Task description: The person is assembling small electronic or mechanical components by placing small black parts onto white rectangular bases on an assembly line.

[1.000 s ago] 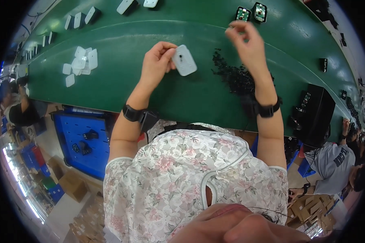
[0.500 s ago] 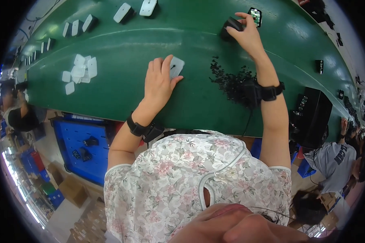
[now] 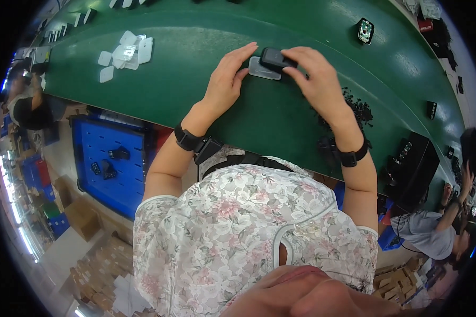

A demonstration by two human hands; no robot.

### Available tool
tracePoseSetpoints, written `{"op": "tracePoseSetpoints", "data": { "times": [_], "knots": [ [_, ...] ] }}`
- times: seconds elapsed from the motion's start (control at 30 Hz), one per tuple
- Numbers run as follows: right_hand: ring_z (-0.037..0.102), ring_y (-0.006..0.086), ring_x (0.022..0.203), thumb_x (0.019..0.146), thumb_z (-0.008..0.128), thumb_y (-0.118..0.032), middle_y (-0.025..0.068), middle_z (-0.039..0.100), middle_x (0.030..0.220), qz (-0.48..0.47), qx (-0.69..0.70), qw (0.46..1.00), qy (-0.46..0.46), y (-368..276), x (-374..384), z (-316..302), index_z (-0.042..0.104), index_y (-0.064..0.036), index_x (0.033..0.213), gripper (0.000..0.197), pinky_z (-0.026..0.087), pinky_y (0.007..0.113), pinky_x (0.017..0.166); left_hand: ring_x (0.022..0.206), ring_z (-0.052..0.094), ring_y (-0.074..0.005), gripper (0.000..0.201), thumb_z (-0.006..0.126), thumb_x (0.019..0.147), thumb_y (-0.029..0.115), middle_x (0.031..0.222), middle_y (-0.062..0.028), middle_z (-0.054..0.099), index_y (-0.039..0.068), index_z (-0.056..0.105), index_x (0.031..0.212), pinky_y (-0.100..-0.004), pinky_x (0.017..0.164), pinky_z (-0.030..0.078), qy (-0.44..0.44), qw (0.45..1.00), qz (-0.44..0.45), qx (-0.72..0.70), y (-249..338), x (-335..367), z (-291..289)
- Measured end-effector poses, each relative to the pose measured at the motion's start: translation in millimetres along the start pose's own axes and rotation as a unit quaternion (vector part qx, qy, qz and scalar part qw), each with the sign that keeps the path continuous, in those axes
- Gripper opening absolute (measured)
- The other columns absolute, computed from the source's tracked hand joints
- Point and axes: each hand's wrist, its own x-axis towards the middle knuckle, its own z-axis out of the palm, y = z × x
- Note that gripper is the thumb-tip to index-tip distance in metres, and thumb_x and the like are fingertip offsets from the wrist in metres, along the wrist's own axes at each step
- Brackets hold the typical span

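Note:
My right hand [image 3: 316, 75] grips a black rounded box-like housing [image 3: 273, 57] between thumb and fingers. The housing is tilted over a pale flat cover plate [image 3: 264, 72] with rounded corners and partly hides it. Whether the two touch, I cannot tell. Just left of the plate is my left hand [image 3: 227, 79], open, its fingers stretched out and the thumb by the plate's edge. A heap of small black parts [image 3: 358, 110] lies beyond my right wrist, partly hidden by the forearm.
Several loose white cover plates [image 3: 126, 53] lie in a pile on the green table [image 3: 195, 39]. An open housing with a green circuit board [image 3: 365, 30] sits at the far right. A black bin [image 3: 415, 164] stands at the right edge; a blue tray [image 3: 111, 185] is below left.
My right hand has brought the black housing nearer and left, over the cover plate. My left hand has moved off the plate to its left side. The whole view has shifted.

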Motion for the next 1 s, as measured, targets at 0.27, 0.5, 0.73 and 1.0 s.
{"op": "tracePoseSetpoints", "data": {
  "times": [0.27, 0.5, 0.73, 1.0],
  "knots": [
    [0.058, 0.0278, 0.098, 0.079, 0.066, -0.008, 0.0083, 0.062, 0.104, -0.033, -0.041, 0.997, -0.064, -3.9, 5.3, 25.5, 0.062, -0.0034, 0.104, 0.026, 0.049, 0.037, 0.082, 0.122, 0.05, -0.0287, 0.05, 0.045, 0.078, -0.011, 0.13, -0.01, 0.055, 0.006, 0.057, 0.124, -0.038, 0.1, 0.042, -0.063, 0.996, 0.03, 0.063, -9.4, -9.0, -3.9],
    [0.059, 0.0255, 0.098, 0.077, 0.067, -0.006, 0.0079, 0.061, 0.106, -0.074, -0.101, 0.991, -0.044, -5.7, 0.8, 35.1, 0.063, -0.0043, 0.106, 0.03, 0.051, 0.034, 0.079, 0.122, 0.051, -0.0277, 0.05, 0.046, 0.078, -0.008, 0.131, -0.0081, 0.055, 0.006, 0.057, 0.124, -0.0372, 0.099, 0.042, -0.079, 0.987, 0.053, 0.131, -10.8, -9.8, -7.4],
    [0.06, 0.0282, 0.095, 0.079, 0.066, -0.008, 0.0102, 0.064, 0.104, -0.037, -0.01, 0.999, -0.036, 17.2, 13.6, 29.3, 0.064, -0.0064, 0.109, 0.03, 0.051, 0.032, 0.08, 0.112, 0.056, -0.0269, 0.047, 0.059, 0.076, 0.0, 0.124, -0.0112, 0.059, 0.007, 0.058, 0.123, -0.0366, 0.092, 0.046, -0.048, 0.979, 0.076, 0.181, -5.1, 1.7, 2.9],
    [0.059, 0.0162, 0.098, 0.087, 0.066, -0.017, 0.0091, 0.059, 0.116, 0.133, 0.228, 0.962, -0.073, 13.1, 8.9, 5.9, 0.055, -0.0092, 0.127, 0.043, 0.05, 0.028, 0.082, 0.071, 0.062, -0.0191, 0.033, 0.068, 0.084, 0.02, 0.089, -0.0137, 0.067, -0.002, 0.063, 0.109, -0.0295, 0.066, 0.05, -0.05, 0.97, -0.206, -0.117, 1.7, 26.8, 8.7]
  ]
}}
